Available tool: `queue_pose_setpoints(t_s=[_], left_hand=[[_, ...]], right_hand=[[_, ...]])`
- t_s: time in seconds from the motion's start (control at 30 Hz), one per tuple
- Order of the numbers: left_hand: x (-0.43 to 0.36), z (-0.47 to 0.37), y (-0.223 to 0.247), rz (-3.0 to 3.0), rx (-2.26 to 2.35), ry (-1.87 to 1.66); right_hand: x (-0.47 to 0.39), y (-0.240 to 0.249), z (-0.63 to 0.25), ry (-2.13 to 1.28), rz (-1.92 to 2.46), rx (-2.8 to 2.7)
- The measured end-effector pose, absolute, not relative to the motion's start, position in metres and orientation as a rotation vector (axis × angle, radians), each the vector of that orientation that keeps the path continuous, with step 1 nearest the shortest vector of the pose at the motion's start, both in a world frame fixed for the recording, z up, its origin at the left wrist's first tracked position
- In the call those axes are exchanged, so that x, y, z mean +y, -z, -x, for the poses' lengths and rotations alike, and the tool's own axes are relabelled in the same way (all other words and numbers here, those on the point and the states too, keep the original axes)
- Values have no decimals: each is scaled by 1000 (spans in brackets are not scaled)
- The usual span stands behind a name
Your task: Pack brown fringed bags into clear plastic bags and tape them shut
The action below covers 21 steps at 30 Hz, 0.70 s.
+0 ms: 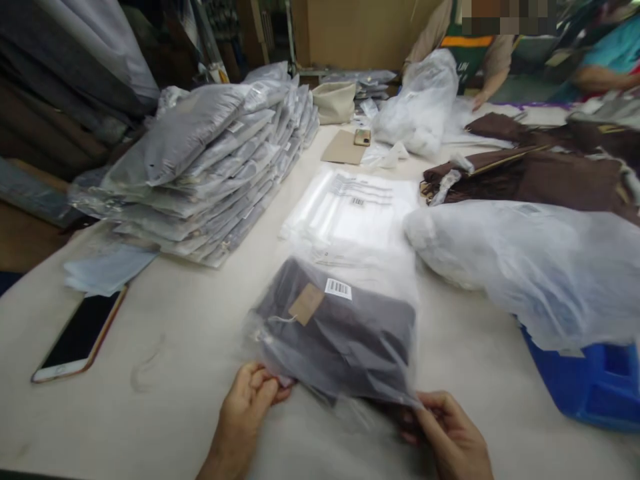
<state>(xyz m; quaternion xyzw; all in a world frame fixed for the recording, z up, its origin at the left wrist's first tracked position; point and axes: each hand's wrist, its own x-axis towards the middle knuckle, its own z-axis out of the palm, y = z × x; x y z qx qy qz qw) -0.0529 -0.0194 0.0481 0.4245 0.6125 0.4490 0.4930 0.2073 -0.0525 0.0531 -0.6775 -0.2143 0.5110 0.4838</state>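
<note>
A pale table (175,347) with faint marks fills the view, a brown board (355,33) upright beyond it and a tall pile (220,160) of bagged grey cloth at its left. Nearer, a clear bag (350,373) holds a folded dark-grey item (365,333), with a stringed brown tag (306,304) and a smaller barcode label (339,288). The left hand (253,403) pinches the bag's near left edge, the right hand (450,430) its near right corner; the item lies just beyond the fingers.
</note>
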Motion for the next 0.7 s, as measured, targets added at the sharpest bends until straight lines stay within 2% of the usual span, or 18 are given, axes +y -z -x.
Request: queue_pose_setpoints(t_s=[0.13, 0.23, 0.37, 0.53, 0.7], left_hand=[[-15, 35, -36, -2252, 1222, -1183], [4, 21, -41, -2826, 791, -1117], [27, 0, -55, -3036, 294, -943], [36, -35, -57, -3142, 149, -933], [37, -64, -51, -2992, 145, -1099]], right_hand=[[-41, -49, -207, -1223, 1614, -545], [-37, -48, -208, -1261, 1578, -551], [-35, -47, -207, -1262, 1536, -566], [-38, -44, -202, -1233, 1455, -615], [-39, -46, -201, -1214, 1405, -583]])
